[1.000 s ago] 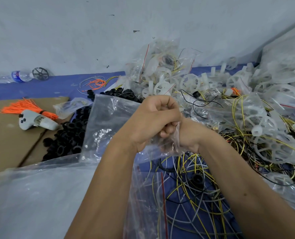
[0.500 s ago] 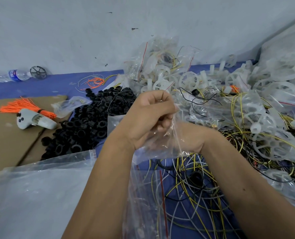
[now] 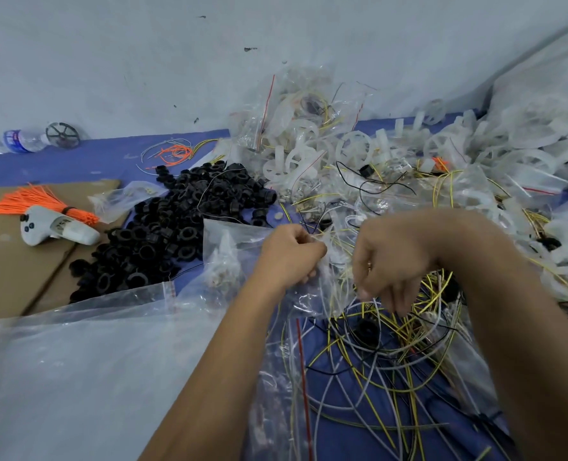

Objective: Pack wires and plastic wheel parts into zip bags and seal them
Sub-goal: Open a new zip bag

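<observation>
The left hand (image 3: 289, 257) still pinches the small clear plastic zip bag (image 3: 232, 257). The right hand (image 3: 389, 261) has let go and now reaches down, fingers curled, into the yellow and white wires (image 3: 392, 354) for more.

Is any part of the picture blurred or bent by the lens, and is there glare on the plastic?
Head view: right hand slightly motion-blurred at the fingertips; the wide lens bends the wall edge at upper right; soft white glare on the large plastic sheet; lighting even, shadows faint.
</observation>
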